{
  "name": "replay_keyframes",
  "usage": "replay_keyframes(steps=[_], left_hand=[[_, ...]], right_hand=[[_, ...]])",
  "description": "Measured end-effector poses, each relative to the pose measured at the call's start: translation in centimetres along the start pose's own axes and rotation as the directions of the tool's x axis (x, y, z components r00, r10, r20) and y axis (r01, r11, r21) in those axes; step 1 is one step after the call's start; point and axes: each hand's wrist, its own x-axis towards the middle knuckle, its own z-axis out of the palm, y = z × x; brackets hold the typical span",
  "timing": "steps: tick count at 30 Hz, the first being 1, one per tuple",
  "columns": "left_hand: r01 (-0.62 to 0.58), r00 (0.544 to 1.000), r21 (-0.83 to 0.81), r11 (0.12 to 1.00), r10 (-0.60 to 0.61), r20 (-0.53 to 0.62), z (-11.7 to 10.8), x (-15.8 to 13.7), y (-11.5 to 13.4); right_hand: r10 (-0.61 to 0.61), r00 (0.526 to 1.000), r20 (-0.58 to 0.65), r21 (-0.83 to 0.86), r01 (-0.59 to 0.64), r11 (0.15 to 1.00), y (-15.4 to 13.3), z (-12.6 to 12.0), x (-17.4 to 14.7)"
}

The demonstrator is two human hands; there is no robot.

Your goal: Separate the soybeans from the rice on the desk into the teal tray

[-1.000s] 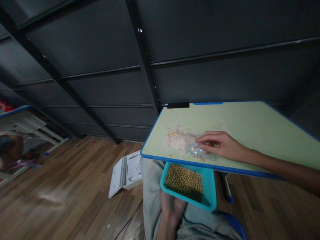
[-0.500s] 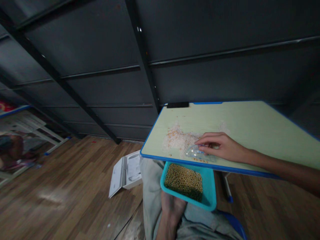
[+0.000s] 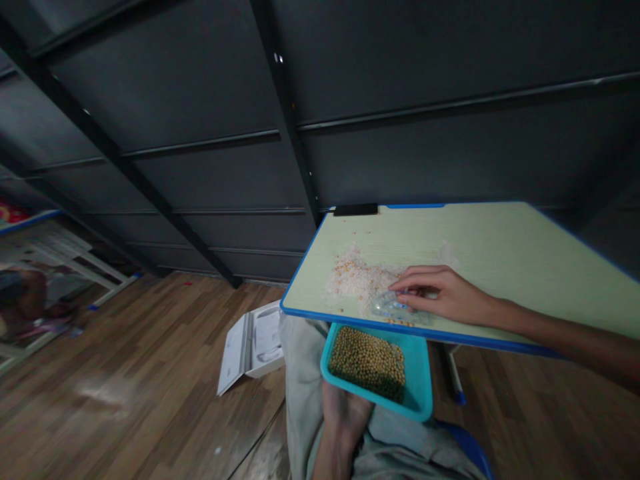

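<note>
My left hand (image 3: 345, 403) supports a turquoise plastic tray (image 3: 423, 380) from below, just under the table's near edge. Round yellowish soybeans (image 3: 367, 360) fill most of it, with bare blue at its right side. Over the tabletop, my right hand (image 3: 433, 290) pinches a clear, shiny plastic piece (image 3: 385, 303) whose exact kind I cannot make out. White rice grains (image 3: 357, 280) mixed with orange-yellow kernels lie spread to the left of those fingers. A short row of yellow beans (image 3: 400, 323) rests at the table edge, in front of the plastic.
The pale green table (image 3: 500, 260) has a blue rim. A black flat object (image 3: 355, 210) lies at its far left corner, by a dark panelled wall (image 3: 225, 87). An open white box (image 3: 260, 340) stands on the wooden floor. Another person's legs (image 3: 23, 300) show at far left.
The clear plastic piece has shifted slightly under my right fingers, and its bright reflections have changed. The beans at the table edge show more plainly. My left hand and the tray stay in place.
</note>
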Motion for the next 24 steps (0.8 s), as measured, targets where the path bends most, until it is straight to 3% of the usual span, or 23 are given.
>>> replay_keyframes(steps=[10, 17, 24], left_hand=[[0.004, 0.996, 0.008, 1.000, -0.004, 0.093, -0.15, 0.08, -0.06], [0.004, 0.999, 0.037, 0.999, -0.006, 0.042, -0.21, 0.35, -0.02], [0.013, 0.996, -0.010, 1.000, -0.012, 0.090, -0.94, 0.73, -0.07]], right_hand=[[-0.028, 1.000, 0.003, 0.022, 0.028, 0.999, 0.01, 0.11, 0.03], [-0.068, 0.998, -0.003, 0.007, 0.068, 0.998, -0.05, 0.14, 0.00], [-0.105, 0.994, 0.007, -0.013, 0.105, 0.994, -0.01, 0.29, -0.05]])
